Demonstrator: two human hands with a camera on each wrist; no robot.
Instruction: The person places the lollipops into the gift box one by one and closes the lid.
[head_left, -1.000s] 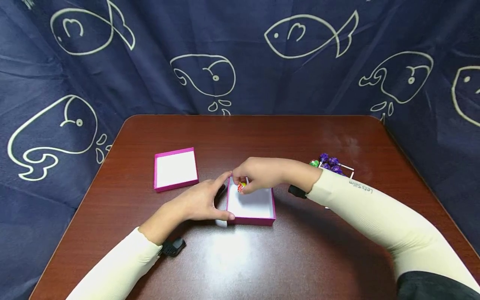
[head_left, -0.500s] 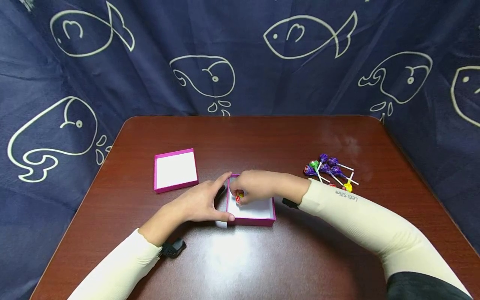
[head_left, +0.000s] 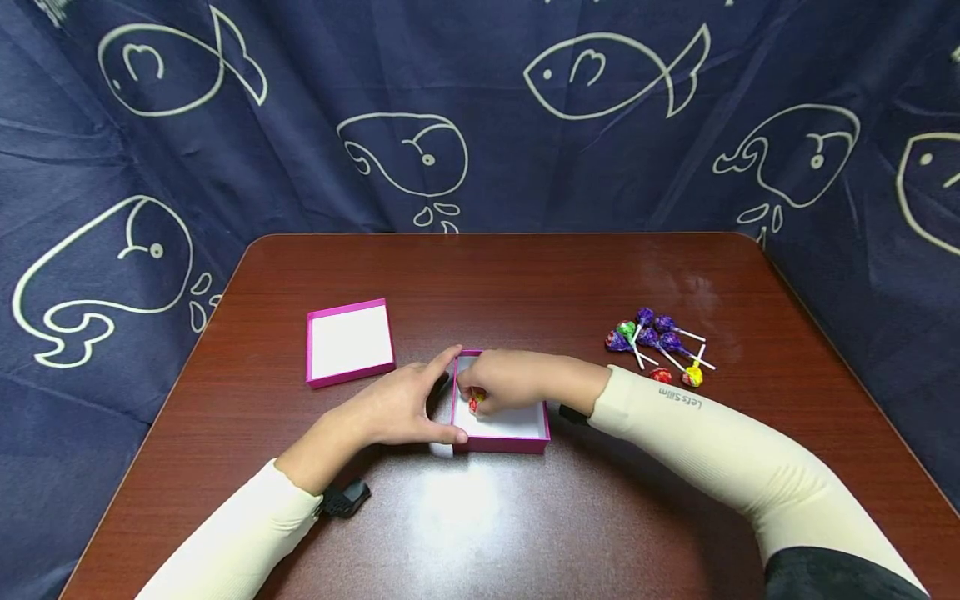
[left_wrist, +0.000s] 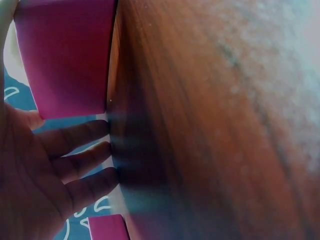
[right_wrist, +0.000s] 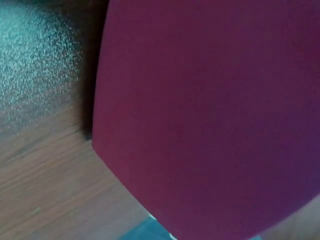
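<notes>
In the head view, a shallow pink box (head_left: 513, 444) with a white inside stands mid-table. My left hand (head_left: 401, 404) holds its left side, thumb at the near corner and index finger at the far one. The left wrist view shows the other fingers (left_wrist: 82, 165) of that hand extended past the box wall (left_wrist: 70, 60). Inside the box, my right hand (head_left: 506, 379) pinches a lollipop with a red and yellow wrapper (head_left: 474, 405); its stick is hidden. Only the box's outer wall (right_wrist: 205, 120) fills the right wrist view, without the hand.
A pink lid (head_left: 351, 342), white inside up, lies to the left on the brown table (head_left: 495, 275). Several purple lollipops (head_left: 648, 337), with green, red and yellow ones, lie in a pile at the right. A blue curtain (head_left: 495, 167) hangs behind.
My right hand has lowered the lollipop into the box, drawing slightly nearer. The right sleeve has moved off the lollipop pile, uncovering more of it. My left hand has stayed in place.
</notes>
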